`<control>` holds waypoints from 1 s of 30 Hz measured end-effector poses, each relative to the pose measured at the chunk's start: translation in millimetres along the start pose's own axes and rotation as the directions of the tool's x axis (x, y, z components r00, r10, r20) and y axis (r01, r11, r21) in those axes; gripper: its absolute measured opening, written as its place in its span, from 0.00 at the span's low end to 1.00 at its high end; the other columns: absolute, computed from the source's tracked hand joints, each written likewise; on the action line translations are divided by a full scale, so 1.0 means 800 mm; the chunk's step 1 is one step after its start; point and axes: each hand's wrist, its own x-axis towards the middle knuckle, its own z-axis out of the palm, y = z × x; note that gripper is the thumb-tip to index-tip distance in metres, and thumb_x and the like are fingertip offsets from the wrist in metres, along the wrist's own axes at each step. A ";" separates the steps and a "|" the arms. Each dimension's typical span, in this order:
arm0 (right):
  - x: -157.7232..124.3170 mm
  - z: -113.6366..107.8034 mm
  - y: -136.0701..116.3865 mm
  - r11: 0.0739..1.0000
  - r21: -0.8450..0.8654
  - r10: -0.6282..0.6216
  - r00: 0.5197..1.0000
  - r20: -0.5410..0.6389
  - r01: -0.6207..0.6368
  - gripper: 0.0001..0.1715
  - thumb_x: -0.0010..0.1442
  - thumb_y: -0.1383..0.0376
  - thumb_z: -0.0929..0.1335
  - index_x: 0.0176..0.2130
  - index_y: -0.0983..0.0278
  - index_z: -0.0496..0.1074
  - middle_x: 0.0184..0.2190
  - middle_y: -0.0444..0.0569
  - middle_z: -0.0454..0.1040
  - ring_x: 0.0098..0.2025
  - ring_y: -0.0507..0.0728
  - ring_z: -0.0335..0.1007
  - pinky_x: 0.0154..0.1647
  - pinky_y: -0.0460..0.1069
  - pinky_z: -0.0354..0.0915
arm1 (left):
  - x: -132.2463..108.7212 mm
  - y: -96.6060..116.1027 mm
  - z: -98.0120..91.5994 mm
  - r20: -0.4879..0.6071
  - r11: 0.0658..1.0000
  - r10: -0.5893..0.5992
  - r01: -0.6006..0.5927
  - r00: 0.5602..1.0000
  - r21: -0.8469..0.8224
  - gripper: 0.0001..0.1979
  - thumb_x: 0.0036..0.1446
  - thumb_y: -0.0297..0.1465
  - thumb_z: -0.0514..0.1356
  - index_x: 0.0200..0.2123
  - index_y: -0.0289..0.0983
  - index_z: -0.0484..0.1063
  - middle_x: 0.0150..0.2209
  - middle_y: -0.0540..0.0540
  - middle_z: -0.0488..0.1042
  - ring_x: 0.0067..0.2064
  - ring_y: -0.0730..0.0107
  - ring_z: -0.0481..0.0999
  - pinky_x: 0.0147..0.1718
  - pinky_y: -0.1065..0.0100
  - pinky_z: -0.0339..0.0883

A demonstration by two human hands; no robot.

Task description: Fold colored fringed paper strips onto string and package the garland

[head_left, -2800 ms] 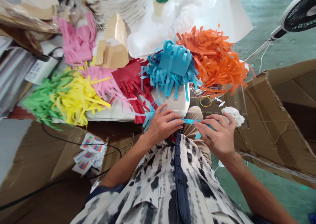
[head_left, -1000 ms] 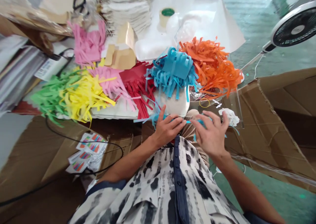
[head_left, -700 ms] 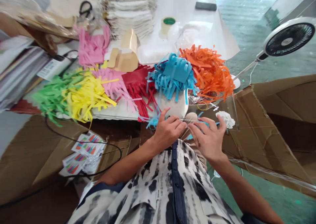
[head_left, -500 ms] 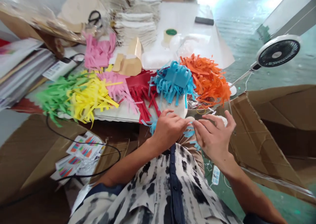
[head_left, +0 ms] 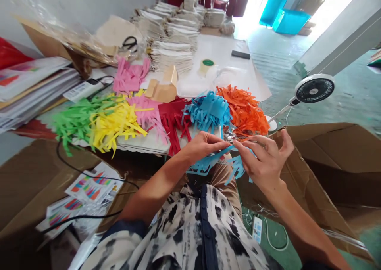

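My left hand [head_left: 205,146] pinches a fringed blue paper piece [head_left: 202,165] that hangs below its fingers, over my lap. Thumb and index finger of my right hand [head_left: 263,159] close on the same blue paper, close to the left fingertips; its other fingers are raised. Along the table's front edge lie fringed paper piles: green [head_left: 74,119], yellow [head_left: 114,123], pink [head_left: 147,113], dark red [head_left: 172,121], blue [head_left: 210,109] and orange [head_left: 245,111]. Another pink bundle [head_left: 131,75] lies farther back.
A small fan [head_left: 314,88] stands right of the orange pile. Open cardboard boxes [head_left: 336,147] flank me. Behind the piles are brown paper [head_left: 163,88], tape [head_left: 207,65], scissors [head_left: 129,44] and stacked pale bundles [head_left: 172,56]. Papers [head_left: 35,87] are stacked at left.
The head view has tilted up, showing more of the floor and background. More of the blue paper shows between and below my hands, now spread out under the left one.
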 end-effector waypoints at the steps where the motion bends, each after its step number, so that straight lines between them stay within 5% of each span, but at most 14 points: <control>1: 0.000 -0.001 0.002 1.000 0.007 0.001 1.000 -0.008 -0.001 0.16 0.68 0.66 0.71 0.48 0.43 0.81 0.38 0.38 0.84 0.50 0.61 0.78 0.74 0.72 0.39 | 0.001 -0.001 -0.001 0.045 0.997 -0.036 0.039 0.998 -0.073 0.21 0.55 0.49 0.73 0.34 0.35 0.87 0.28 0.45 0.82 0.25 0.75 0.74 0.24 0.73 0.63; 4: -0.002 0.001 0.005 0.999 0.011 -0.037 0.997 -0.069 0.038 0.17 0.67 0.66 0.72 0.48 0.43 0.82 0.37 0.38 0.84 0.49 0.61 0.78 0.73 0.73 0.40 | 0.003 -0.006 -0.003 0.126 0.971 -0.087 0.113 0.988 -0.211 0.22 0.51 0.48 0.76 0.35 0.34 0.86 0.28 0.45 0.81 0.25 0.77 0.73 0.24 0.74 0.64; 10: 0.004 0.007 0.002 0.999 -0.034 -0.041 0.995 -0.094 0.038 0.13 0.66 0.65 0.74 0.46 0.44 0.82 0.40 0.37 0.86 0.49 0.61 0.78 0.72 0.71 0.43 | 0.009 -0.010 -0.002 0.088 0.939 -0.108 0.131 0.990 -0.317 0.21 0.44 0.43 0.80 0.34 0.34 0.85 0.27 0.47 0.80 0.26 0.77 0.76 0.27 0.74 0.66; 14: 0.018 0.006 -0.009 0.975 0.209 0.097 0.988 -0.117 -0.071 0.06 0.67 0.63 0.74 0.42 0.50 0.83 0.36 0.40 0.86 0.48 0.60 0.78 0.69 0.68 0.53 | 0.009 -0.008 0.001 0.071 0.965 -0.100 0.114 0.992 -0.238 0.22 0.42 0.42 0.81 0.35 0.34 0.84 0.28 0.47 0.80 0.24 0.80 0.72 0.22 0.75 0.55; 16: 0.024 0.009 -0.013 0.873 0.436 0.260 0.965 -0.035 -0.219 0.05 0.68 0.60 0.73 0.39 0.53 0.84 0.36 0.43 0.85 0.45 0.60 0.78 0.61 0.63 0.65 | 0.010 -0.006 0.006 0.024 0.976 -0.067 0.070 0.997 -0.207 0.22 0.41 0.43 0.80 0.34 0.34 0.83 0.27 0.48 0.80 0.24 0.80 0.70 0.23 0.74 0.55; 19: 0.032 0.021 -0.016 0.555 0.701 0.458 0.868 0.192 -0.448 0.08 0.65 0.56 0.75 0.36 0.56 0.83 0.36 0.46 0.84 0.41 0.60 0.78 0.47 0.57 0.71 | 0.013 -0.003 0.013 -0.145 0.987 0.100 -0.117 0.984 -0.112 0.20 0.44 0.44 0.79 0.32 0.35 0.83 0.30 0.48 0.80 0.29 0.77 0.73 0.29 0.72 0.63; 23: 0.041 0.041 -0.016 0.132 0.838 0.564 0.736 0.375 -0.529 0.07 0.56 0.57 0.78 0.34 0.57 0.84 0.34 0.45 0.84 0.38 0.58 0.78 0.42 0.54 0.71 | 0.020 0.002 0.016 -0.215 0.958 0.268 -0.284 0.939 -0.043 0.19 0.47 0.46 0.78 0.30 0.37 0.82 0.39 0.45 0.83 0.42 0.67 0.80 0.42 0.67 0.71; 27: 0.051 0.047 -0.017 -0.012 0.844 0.568 0.691 0.447 -0.536 0.07 0.52 0.58 0.79 0.33 0.57 0.84 0.36 0.46 0.84 0.41 0.58 0.78 0.44 0.53 0.71 | 0.025 0.003 0.009 -0.196 0.965 0.237 -0.254 0.951 -0.067 0.20 0.48 0.46 0.77 0.32 0.36 0.81 0.36 0.47 0.82 0.39 0.69 0.79 0.42 0.67 0.70; 30: 0.056 0.044 -0.015 0.014 0.833 0.483 0.734 0.478 -0.553 0.09 0.58 0.56 0.76 0.36 0.57 0.85 0.38 0.47 0.84 0.42 0.58 0.78 0.45 0.54 0.70 | 0.027 -0.001 0.003 -0.234 0.963 0.257 -0.270 0.938 -0.024 0.20 0.49 0.46 0.77 0.33 0.36 0.82 0.34 0.49 0.81 0.35 0.73 0.76 0.40 0.69 0.68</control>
